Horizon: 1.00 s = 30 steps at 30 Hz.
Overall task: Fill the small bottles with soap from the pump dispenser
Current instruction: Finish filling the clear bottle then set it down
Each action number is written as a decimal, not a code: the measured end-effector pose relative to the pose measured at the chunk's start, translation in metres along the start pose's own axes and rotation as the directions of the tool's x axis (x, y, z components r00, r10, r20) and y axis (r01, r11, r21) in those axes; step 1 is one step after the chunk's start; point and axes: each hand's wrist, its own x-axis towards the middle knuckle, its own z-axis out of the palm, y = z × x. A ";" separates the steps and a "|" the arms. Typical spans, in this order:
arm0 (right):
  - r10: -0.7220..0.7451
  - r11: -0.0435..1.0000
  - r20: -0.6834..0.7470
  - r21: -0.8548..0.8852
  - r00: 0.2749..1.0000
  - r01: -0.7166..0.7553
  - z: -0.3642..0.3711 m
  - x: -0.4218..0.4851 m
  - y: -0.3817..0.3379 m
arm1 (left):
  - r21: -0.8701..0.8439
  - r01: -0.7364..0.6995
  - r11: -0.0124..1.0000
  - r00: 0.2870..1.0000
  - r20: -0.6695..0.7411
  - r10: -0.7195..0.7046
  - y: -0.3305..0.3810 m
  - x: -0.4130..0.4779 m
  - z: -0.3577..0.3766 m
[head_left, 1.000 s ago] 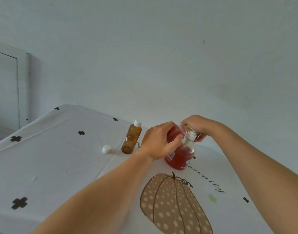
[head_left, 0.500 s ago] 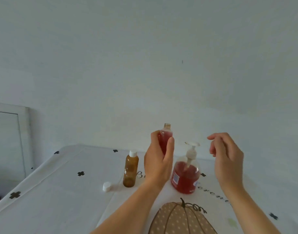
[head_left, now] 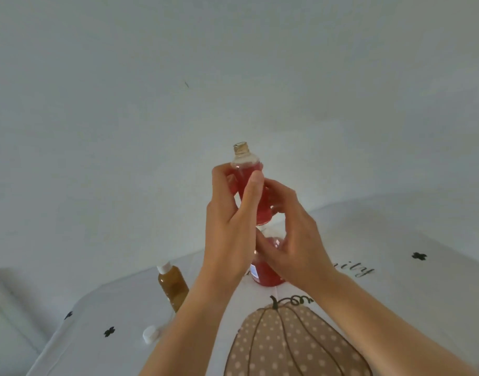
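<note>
My left hand (head_left: 227,229) grips a small clear bottle (head_left: 245,162) full of red soap and holds it upright, high above the table. Its neck is open, with no cap on it. My right hand (head_left: 298,240) has come in from the right; its fingers curl round the bottle's lower part and its thumb lies under the base. The red pump dispenser (head_left: 265,275) stands on the table behind my hands, only its lower body showing. A small amber bottle (head_left: 173,289) with a white cap stands to its left.
A loose white cap (head_left: 151,333) lies on the tablecloth (head_left: 395,280) near my left forearm. The cloth has a pumpkin print (head_left: 295,346) and small black crosses. The table's left edge runs close to the cap. A plain wall fills the background.
My left hand has lifted the red-filled bottle away from the pump and higher. My right hand left the pump head and closed in on the bottle's lower part. The camera has tilted upward.
</note>
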 end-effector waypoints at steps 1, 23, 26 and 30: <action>0.032 0.999 -0.025 0.018 0.999 -0.032 -0.001 0.001 -0.001 | 0.047 0.018 0.999 0.999 0.048 -0.021 0.005 0.001 0.005; 0.507 0.862 -0.046 0.042 0.860 -0.506 -0.013 -0.003 0.047 | 0.955 -0.221 0.196 0.644 0.294 -0.707 0.003 0.104 -0.026; 0.501 0.865 0.066 -0.023 0.863 -0.501 -0.008 -0.007 0.049 | 0.981 -0.028 0.193 0.649 0.164 -0.743 -0.009 0.106 -0.032; 0.509 0.861 0.187 -0.122 0.840 -0.494 -0.005 -0.013 0.054 | 0.971 0.164 0.172 0.589 0.043 -0.807 -0.016 0.101 -0.036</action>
